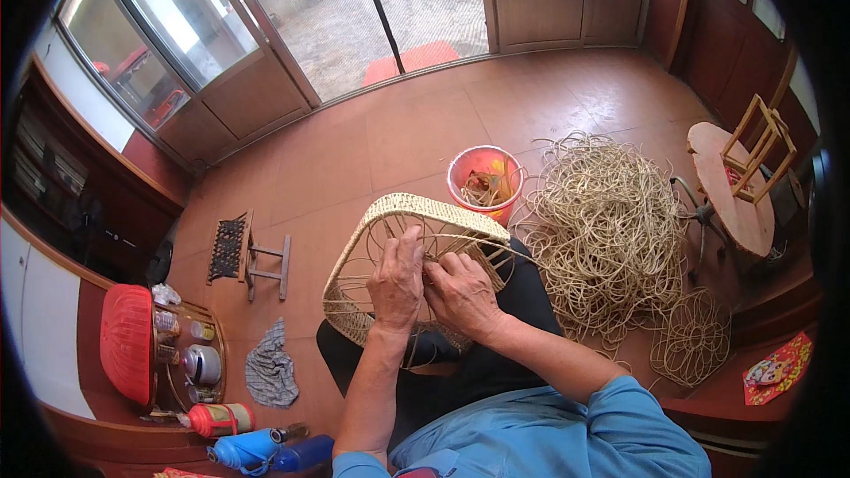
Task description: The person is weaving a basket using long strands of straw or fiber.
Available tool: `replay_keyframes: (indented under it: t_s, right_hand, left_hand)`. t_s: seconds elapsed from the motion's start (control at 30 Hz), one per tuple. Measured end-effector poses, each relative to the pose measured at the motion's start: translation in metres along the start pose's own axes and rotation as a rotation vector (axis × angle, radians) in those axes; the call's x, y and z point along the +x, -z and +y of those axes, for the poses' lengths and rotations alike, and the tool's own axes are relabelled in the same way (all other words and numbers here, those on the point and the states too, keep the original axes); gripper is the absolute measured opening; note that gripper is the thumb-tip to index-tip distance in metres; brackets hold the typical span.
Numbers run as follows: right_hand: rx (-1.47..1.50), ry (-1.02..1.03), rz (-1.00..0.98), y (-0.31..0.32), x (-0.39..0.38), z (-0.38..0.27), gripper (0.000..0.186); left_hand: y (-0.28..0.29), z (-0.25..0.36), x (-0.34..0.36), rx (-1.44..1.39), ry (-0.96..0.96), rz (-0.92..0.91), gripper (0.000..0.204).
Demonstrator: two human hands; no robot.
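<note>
A pale wicker basket [416, 204] rests tilted across my lap, with a thick braided rim and thin strands looping through its open middle. Inside it my left hand [397, 281] is closed, fingers pressed together around a strand near the centre. Right beside it, my right hand [464, 292] has its fingers bent in a pinch on the wicker strands [443, 238]. The fingertips of both hands nearly meet, and exactly where they grip is partly hidden. One long strand runs from the hands over the basket's right side.
A red bucket [458, 179] with scraps stands beyond the basket. To the right lie a big heap of loose strands [606, 230] and a round openwork piece [693, 336]. A low stool [232, 248], a crumpled cloth [271, 367] and a red thermos [221, 420] are at left.
</note>
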State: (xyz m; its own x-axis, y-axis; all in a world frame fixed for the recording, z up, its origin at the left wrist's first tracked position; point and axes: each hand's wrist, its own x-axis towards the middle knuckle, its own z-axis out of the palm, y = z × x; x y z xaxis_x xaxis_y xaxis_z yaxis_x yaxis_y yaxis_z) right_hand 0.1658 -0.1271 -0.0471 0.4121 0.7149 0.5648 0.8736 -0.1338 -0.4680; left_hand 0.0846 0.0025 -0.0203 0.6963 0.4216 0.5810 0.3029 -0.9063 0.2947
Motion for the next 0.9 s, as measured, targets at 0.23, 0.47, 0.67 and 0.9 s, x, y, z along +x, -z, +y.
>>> replay_keyframes:
  t_s: [0.23,0.47,0.67,0.9]
  right_hand:
    - [0.047,0.006,0.116,-0.015,-0.009,0.007,0.035]
    - [-0.051,0.207,0.085,-0.005,0.010,-0.004,0.051]
    - [-0.129,0.226,-0.008,-0.017,-0.002,-0.011,0.060]
    - [-0.135,0.125,-0.050,-0.016,-0.006,-0.030,0.065]
  left_hand:
    - [-0.001,-0.016,-0.030,-0.078,0.023,0.157,0.055]
    - [0.050,-0.034,-0.039,-0.026,0.216,0.185,0.055]
    - [0.077,-0.059,-0.034,0.020,0.265,0.165,0.026]
    - [0.075,-0.052,0.010,-0.786,0.633,0.126,0.024]
